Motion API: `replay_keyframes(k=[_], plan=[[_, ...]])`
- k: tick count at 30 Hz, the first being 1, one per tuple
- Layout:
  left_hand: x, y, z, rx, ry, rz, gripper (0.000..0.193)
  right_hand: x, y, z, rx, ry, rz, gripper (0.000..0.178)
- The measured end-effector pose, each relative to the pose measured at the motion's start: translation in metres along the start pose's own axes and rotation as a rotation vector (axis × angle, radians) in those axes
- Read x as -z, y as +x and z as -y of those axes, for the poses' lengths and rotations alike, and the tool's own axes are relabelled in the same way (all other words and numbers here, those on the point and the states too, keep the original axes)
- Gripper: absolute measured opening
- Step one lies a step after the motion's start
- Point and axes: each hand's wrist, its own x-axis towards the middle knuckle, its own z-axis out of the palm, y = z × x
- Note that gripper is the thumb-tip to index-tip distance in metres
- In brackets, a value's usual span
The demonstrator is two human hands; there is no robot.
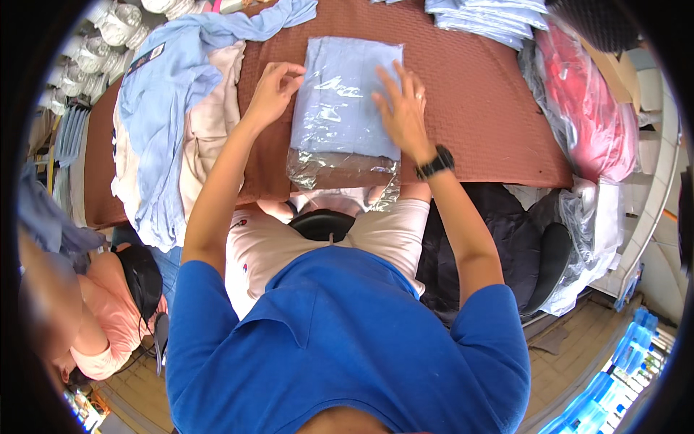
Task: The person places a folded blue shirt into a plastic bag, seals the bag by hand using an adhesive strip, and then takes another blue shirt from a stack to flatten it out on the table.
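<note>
A folded light-blue garment [340,108] lies flat in a clear plastic bag [347,170] on the brown cloth-covered table [491,116]. The bag's loose, unfilled end hangs toward me over the table edge. My left hand [273,92] is just beside the package's left edge, its fingers bent and apart with nothing in them. Over the right side of the package is my right hand [403,108], fingers spread. Whether its fingertips touch the plastic I cannot tell. A black watch [435,163] is on my right wrist.
Loose light-blue garments [166,94] and a beige garment [213,123] are heaped at the left. Bagged light-blue garments [488,18] are stacked at the far right. A red bagged bundle [589,94] stands beyond the table's right edge. Another person [108,304] sits at lower left.
</note>
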Motion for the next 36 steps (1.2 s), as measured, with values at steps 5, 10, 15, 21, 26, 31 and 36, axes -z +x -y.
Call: replay_keyframes(k=[5, 10, 15, 21, 26, 31, 36], plan=[[0.032, -0.098, -0.06, -0.139, 0.058, 0.052, 0.012, 0.043, -0.071, 0.056, 0.17, 0.173, 0.163, 0.048], [0.029, -0.163, -0.067, -0.166, 0.185, 0.259, 0.014, 0.063, -0.116, 0.079, 0.075, 0.313, 0.2, 0.043], [0.017, -0.172, -0.065, -0.25, 0.258, 0.301, 0.038, 0.063, -0.119, 0.079, 0.07, 0.256, 0.16, 0.046], [0.025, -0.185, -0.062, -0.074, 0.283, 0.179, 0.07, 0.058, -0.116, 0.108, 0.196, 0.102, 0.245, 0.051], [-0.008, -0.217, -0.043, -0.17, 0.456, -0.095, 0.073, 0.022, -0.126, 0.108, 0.29, 0.055, 0.132, 0.024], [-0.054, -0.212, -0.054, -0.121, 0.471, -0.384, 0.069, 0.039, -0.11, 0.12, 0.237, 0.134, -0.024, 0.012], [-0.064, -0.189, -0.048, -0.142, 0.373, -0.456, 0.039, 0.044, -0.111, 0.112, 0.188, 0.122, -0.071, 0.023]])
